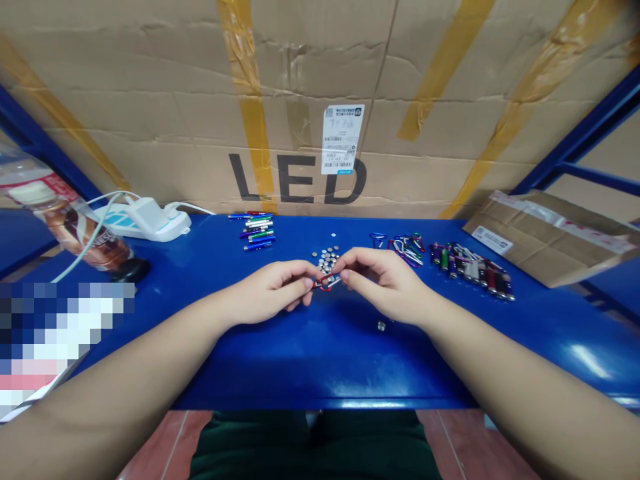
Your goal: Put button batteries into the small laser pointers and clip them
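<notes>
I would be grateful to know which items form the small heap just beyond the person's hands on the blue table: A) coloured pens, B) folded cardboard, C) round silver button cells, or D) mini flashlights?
C. The round silver button cells are heaped just beyond the left hand and right hand, which meet at a small red carabiner.
</notes>
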Tool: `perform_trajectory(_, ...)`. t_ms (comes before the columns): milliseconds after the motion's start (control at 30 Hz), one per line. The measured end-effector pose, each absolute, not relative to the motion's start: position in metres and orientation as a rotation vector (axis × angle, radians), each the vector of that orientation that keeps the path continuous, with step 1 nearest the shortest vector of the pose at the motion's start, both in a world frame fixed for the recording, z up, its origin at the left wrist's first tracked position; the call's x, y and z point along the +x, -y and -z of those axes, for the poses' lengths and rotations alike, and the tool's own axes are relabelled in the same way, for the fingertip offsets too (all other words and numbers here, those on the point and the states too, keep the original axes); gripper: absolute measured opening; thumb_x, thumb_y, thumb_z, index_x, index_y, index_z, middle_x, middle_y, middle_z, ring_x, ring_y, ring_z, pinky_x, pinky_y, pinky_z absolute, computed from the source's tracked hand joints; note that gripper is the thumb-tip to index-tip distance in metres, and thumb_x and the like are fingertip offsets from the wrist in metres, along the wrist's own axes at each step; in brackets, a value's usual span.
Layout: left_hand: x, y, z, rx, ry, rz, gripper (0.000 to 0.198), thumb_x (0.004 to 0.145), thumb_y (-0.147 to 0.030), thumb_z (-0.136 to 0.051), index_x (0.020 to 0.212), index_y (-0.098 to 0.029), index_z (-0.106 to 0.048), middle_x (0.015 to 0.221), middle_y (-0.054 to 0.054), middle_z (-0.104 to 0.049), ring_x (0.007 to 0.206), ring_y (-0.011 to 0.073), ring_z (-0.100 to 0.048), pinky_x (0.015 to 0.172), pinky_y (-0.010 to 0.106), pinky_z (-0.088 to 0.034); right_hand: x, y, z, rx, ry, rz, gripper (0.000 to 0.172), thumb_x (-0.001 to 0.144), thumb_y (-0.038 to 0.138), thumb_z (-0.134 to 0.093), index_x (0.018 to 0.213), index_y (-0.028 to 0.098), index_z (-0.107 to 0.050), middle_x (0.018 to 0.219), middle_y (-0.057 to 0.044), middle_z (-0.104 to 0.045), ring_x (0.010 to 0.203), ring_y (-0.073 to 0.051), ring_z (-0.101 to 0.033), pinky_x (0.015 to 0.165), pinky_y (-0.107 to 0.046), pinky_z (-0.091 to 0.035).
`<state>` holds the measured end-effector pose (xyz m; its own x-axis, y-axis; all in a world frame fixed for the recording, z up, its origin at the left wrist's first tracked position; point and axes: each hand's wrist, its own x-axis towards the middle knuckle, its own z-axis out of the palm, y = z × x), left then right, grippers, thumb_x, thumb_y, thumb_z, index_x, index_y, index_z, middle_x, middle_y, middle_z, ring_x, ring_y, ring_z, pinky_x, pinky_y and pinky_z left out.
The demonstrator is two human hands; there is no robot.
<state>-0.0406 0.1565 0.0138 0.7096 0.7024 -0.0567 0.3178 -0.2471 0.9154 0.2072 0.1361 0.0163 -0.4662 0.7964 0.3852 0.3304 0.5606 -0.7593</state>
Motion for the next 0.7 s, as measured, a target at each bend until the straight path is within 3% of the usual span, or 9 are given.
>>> perform_trajectory(133, -0.040, -0.157, -0.012, 1.898, -0.796, -0.471, 0.027, 0.098, -0.037, -0.058, 0.113, -0.015, -0.065, 0.080, 0.000, -0.064, 0.069, 0.0132, -0.055, 0.063, 0.024, -0.045, 0.207, -0.136, -0.016, -0.825, 2.162, -0.843, 0.014, 0.092, 0.026, -0.069, 0.103, 0.017, -0.071, 0.090, -0.004, -0.074, 0.078, -0.016, -0.068, 0.075, -0.029, -0.055)
perform_trajectory(267, -0.038, -0.156, -0.010, 1.870, -0.744, -0.440, 0.029, 0.096, -0.033, -0.061, 0.118, -0.015, -0.064, 0.082, 0.000, -0.063, 0.070, 0.0123, -0.055, 0.066, 0.024, -0.047, 0.206, -0.137, -0.017, -0.793, 2.241, -0.840, 0.008, 0.094, 0.025, -0.069, 0.091, 0.018, -0.071, 0.086, -0.003, -0.071, 0.079, -0.016, -0.066, 0.076, -0.029, -0.054)
perform_trajectory(400, -0.038, -0.156, -0.008, 1.778, -0.752, -0.425, 0.037, 0.096, -0.038, -0.063, 0.126, -0.016, -0.059, 0.084, 0.000, -0.059, 0.068, 0.0124, -0.055, 0.061, 0.024, -0.048, 0.213, -0.139, -0.020, -0.759, 1.975, -1.007, 0.016, 0.097, 0.037, -0.069, 0.096, 0.020, -0.067, 0.095, -0.005, -0.072, 0.085, -0.018, -0.068, 0.081, -0.034, -0.058)
perform_trajectory(500, -0.039, -0.156, -0.008, 1.782, -0.779, -0.404, 0.037, 0.096, -0.038, -0.063, 0.126, -0.017, -0.060, 0.085, 0.000, -0.059, 0.065, 0.0116, -0.056, 0.061, 0.025, -0.049, 0.227, -0.144, -0.026, -0.761, 1.705, -1.174, 0.026, 0.096, 0.048, -0.070, 0.099, 0.024, -0.061, 0.098, -0.004, -0.074, 0.082, -0.018, -0.073, 0.075, -0.034, -0.063)
perform_trajectory(700, -0.041, -0.156, -0.013, 1.885, -0.803, -0.394, 0.032, 0.096, -0.036, -0.063, 0.120, -0.016, -0.065, 0.087, 0.000, -0.058, 0.070, 0.0117, -0.055, 0.068, 0.027, -0.046, 0.289, -0.162, -0.045, -0.899, 1.443, -0.853, 0.042, 0.079, 0.053, -0.087, 0.096, 0.026, -0.061, 0.082, 0.001, -0.072, 0.076, -0.016, -0.074, 0.064, -0.026, -0.061)
